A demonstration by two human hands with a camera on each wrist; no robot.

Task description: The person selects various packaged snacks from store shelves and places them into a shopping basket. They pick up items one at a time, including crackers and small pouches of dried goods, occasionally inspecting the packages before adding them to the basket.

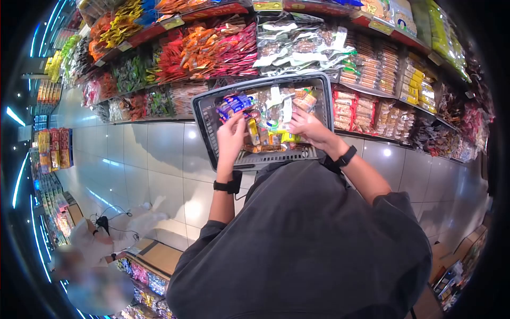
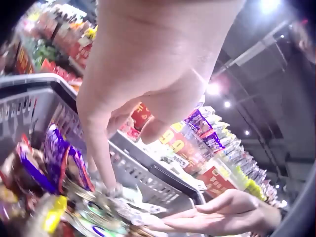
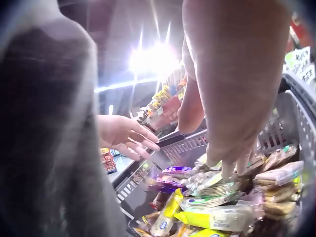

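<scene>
Colourful snack packs fill a grey shopping basket (image 1: 204,139) in front of the person. Over its left part is the left hand (image 1: 232,139), near purple snack packs (image 1: 234,105); its fingers are spread and relaxed in the right wrist view. The right hand (image 1: 309,129) reaches over the right part of the basket. Straight fingers of this right hand (image 2: 224,215) meet clear, white-and-green snack packs (image 2: 136,210) in the left wrist view. Yellow-ended packs (image 3: 212,217) lie below these in the right wrist view. The right fingertips are partly hidden among the packs.
Shelves of bagged snacks (image 1: 218,50) curve along the far side, close behind the basket. Pale floor tiles (image 1: 159,165) stretch to the left. At the lower left, another person (image 1: 98,242) is beside a cardboard box (image 1: 159,255) and more packed goods.
</scene>
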